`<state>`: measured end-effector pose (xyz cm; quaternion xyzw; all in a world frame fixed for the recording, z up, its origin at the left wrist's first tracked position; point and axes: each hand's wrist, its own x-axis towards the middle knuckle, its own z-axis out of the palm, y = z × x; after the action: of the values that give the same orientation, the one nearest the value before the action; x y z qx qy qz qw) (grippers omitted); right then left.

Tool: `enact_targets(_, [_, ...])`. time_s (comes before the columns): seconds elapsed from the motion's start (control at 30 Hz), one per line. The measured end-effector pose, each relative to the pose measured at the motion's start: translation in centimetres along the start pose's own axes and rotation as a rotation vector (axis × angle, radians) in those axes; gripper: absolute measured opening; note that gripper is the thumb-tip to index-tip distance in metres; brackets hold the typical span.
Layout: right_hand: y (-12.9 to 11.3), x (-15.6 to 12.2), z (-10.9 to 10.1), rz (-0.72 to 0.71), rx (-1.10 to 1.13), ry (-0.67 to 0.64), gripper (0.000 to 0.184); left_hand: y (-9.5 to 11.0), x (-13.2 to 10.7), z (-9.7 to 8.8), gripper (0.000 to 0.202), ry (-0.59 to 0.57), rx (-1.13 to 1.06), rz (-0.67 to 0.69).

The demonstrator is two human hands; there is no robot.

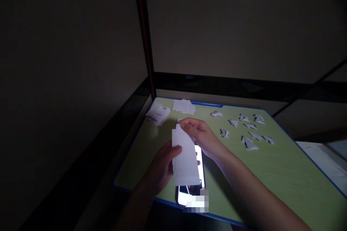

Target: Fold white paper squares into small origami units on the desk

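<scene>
Both hands hold a white folded sheet of paper point(186, 162) upright above the near part of the table. My left hand point(164, 162) grips its left edge, with the thumb lying across the front face. At the top edge, my right hand point(199, 131) pinches the paper between thumb and fingers. Behind and below the sheet lies a phone point(184, 199) with a brightly lit screen, partly covered by the paper.
Several small folded paper planes point(249, 143) lie on the right of the green, blue-edged table point(282, 173). Printed papers point(158, 114) and white sheets point(184, 107) rest at the far left. Dark walls point(230, 25) stand behind. Something white point(322, 158) sits beyond the right edge.
</scene>
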<state>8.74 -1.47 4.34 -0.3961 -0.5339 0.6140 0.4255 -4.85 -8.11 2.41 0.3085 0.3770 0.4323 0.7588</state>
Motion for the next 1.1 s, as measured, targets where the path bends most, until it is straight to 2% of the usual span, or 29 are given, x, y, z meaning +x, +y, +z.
enact_targets(0.07, [-0.3,-0.5,0.0,-0.031,-0.021,0.045,0.032,0.1,0.1,0.5,0.040,-0.097,-0.044,-0.062])
enact_targets(0.2, [-1.3,-1.2,0.0,-0.081,-0.096,0.144,0.030,0.3,0.6,1.5,0.036,-0.149,0.012,-0.098])
enact_targets(0.3, [-1.5,-1.6,-0.8,-0.086,-0.092,0.113,0.032,0.4,1.1,1.5,0.034,-0.205,0.023,-0.138])
enact_targets(0.43, [-1.1,-2.1,-2.2,-0.065,-0.087,0.051,0.036,0.3,2.0,1.0,0.035,-0.246,-0.021,-0.122])
enact_targets(0.53, [-0.6,-2.2,-3.0,-0.035,-0.109,0.001,0.038,0.2,3.0,0.9,0.036,-0.290,0.016,-0.190])
enact_targets(0.63, [-0.5,-1.9,-3.8,-0.042,-0.098,0.043,0.034,0.1,4.4,1.0,0.044,-0.277,0.040,-0.250])
enact_targets(0.73, [-0.6,-1.3,-4.8,-0.080,-0.068,0.125,0.024,0.2,5.7,1.1,0.052,-0.287,0.030,-0.232])
enact_targets(0.83, [-0.3,-0.9,-5.9,-0.109,0.029,0.175,0.023,0.5,6.6,1.2,0.048,-0.296,0.034,-0.212])
enact_targets(0.9, [0.2,-0.9,-6.4,-0.109,0.104,0.211,0.026,0.8,7.0,1.4,0.043,-0.262,0.079,-0.181])
enact_targets(1.0, [1.3,-0.9,-6.6,-0.062,0.184,0.221,0.023,1.1,7.6,1.6,0.039,-0.212,0.139,-0.128])
enact_targets(1.1, [2.0,-1.0,-6.6,-0.043,0.205,0.229,0.024,1.2,8.2,1.6,0.042,-0.223,0.177,-0.137])
